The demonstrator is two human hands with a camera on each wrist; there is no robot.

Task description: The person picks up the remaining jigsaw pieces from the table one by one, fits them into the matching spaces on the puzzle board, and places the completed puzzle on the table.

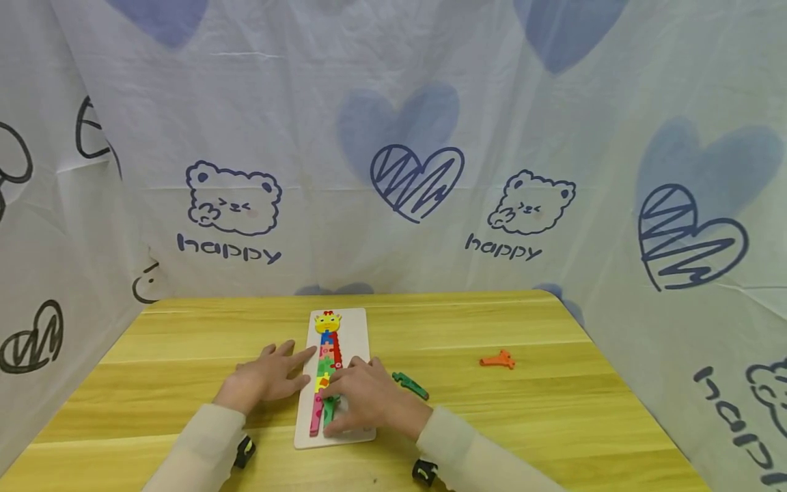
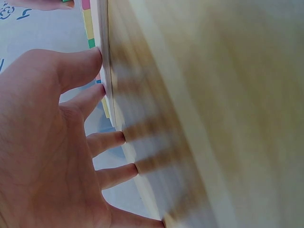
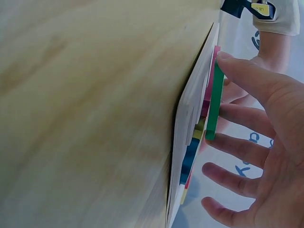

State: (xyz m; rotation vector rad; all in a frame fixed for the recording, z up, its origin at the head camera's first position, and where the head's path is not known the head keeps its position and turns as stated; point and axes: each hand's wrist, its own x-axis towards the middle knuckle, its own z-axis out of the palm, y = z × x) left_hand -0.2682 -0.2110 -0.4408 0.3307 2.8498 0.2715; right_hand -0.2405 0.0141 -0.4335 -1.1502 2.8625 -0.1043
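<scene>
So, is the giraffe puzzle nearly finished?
Nearly, it seems. The head, red strip and pink leg are already on the white board. The right hand pinches a green piece. To go: the dark green piece and orange piece on the table.

In the head view, the right hand [image 1: 371, 395] hides part of the green piece [image 1: 328, 413] it pinches and the lower right of the white board [image 1: 353, 335]; small marks on the puzzle pieces [image 1: 326, 350] cannot be made out. The bottom edge cuts off both sleeves [image 1: 203, 444], and the top edge clips two hearts [image 1: 568, 31]. In the left wrist view, the table [image 2: 232, 95] is blurred and the left hand [image 2: 57, 142] runs past the edge. In the right wrist view, a yellow label [image 3: 261, 9] is too small to read.
</scene>
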